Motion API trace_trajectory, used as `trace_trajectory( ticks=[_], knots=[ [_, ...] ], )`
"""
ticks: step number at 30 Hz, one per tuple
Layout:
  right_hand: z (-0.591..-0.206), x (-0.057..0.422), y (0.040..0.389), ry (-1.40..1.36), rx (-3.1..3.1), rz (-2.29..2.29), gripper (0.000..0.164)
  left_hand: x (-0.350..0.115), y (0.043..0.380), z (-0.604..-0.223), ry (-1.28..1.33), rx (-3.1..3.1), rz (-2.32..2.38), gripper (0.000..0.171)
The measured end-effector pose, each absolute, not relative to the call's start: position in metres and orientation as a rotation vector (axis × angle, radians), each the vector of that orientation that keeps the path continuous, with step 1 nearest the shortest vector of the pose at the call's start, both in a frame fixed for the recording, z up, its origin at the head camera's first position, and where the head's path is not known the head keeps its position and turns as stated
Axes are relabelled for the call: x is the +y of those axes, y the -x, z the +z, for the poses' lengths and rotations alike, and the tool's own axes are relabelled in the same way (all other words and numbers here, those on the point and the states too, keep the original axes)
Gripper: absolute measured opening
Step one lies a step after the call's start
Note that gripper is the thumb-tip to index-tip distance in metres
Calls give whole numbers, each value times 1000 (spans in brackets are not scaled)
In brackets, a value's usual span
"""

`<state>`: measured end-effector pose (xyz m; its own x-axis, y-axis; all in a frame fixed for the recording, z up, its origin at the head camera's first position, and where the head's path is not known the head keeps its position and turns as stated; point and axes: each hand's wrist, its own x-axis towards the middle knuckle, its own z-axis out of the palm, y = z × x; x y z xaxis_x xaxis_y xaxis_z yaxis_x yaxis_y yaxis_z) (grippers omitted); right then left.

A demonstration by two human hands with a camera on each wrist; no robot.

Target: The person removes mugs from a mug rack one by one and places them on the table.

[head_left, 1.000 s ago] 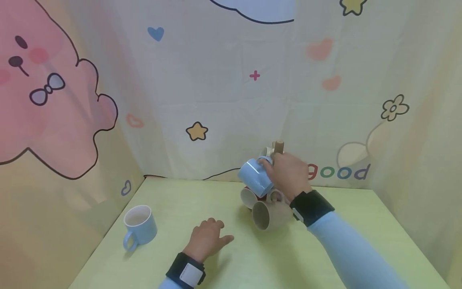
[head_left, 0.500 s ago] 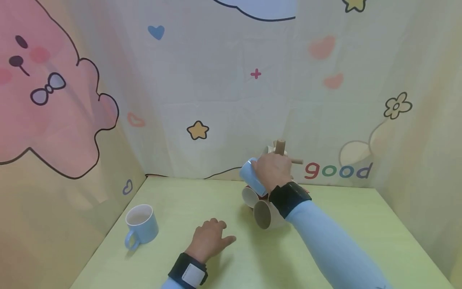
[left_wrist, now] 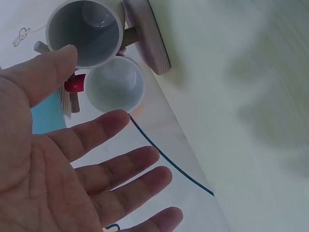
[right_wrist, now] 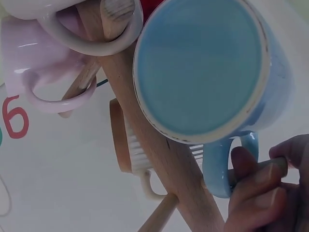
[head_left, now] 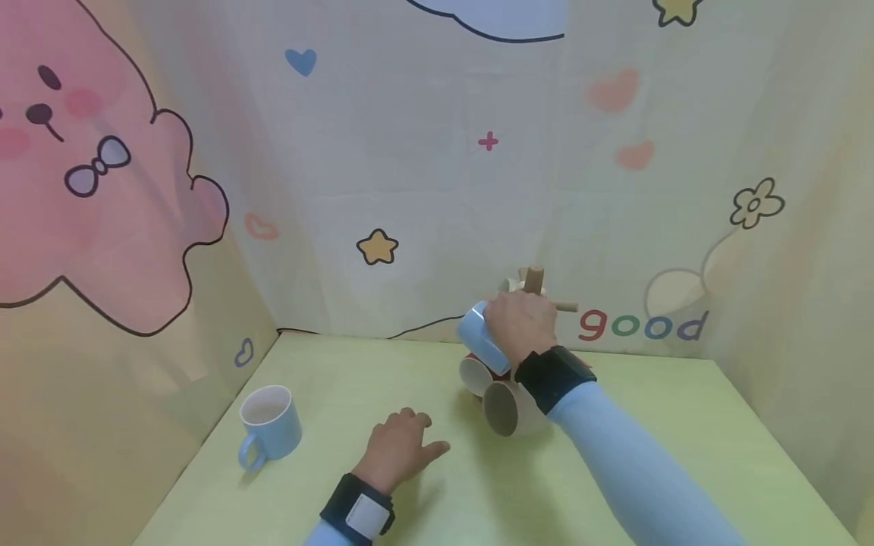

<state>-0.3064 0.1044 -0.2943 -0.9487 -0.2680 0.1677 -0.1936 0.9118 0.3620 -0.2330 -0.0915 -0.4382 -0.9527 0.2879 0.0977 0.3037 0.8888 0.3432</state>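
Blue mug [right_wrist: 200, 67] tilted on the wooden rack [right_wrist: 145, 130], its handle apparently looped over a peg [right_wrist: 280, 166] for support. The right hand [head_left: 522, 322] curls round the peg beside the handle, likely for steadiness; the left hand [head_left: 396, 451], relaxed, holds nothing.

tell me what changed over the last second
The right hand swung left, covering more of the tilted blue mug and uncovering a wooden peg on the right; whether its grip changed is unclear. The left hand, tilted mug and upright blue mug stayed roughly put.
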Motion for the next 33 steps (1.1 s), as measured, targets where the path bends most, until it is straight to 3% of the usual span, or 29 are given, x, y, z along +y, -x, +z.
trace_trajectory(
  ticks=[15, 20, 25, 33],
  knots=[
    [-299, 134, 293, -504, -2748, -500, 39, -85, 238, -433, 494, -2987, -576, 51],
    [-298, 147, 295, -419, -2881, -283, 22, -82, 240, -431, 471, -3027, -592, 53],
    [-300, 160, 299, -248, -2943, 97, 43, -79, 241, -426, 458, -3036, -591, 53],
    [-305, 168, 295, -235, -2905, 222, 44, -71, 243, -418, 493, -2996, -603, 53]
  ],
)
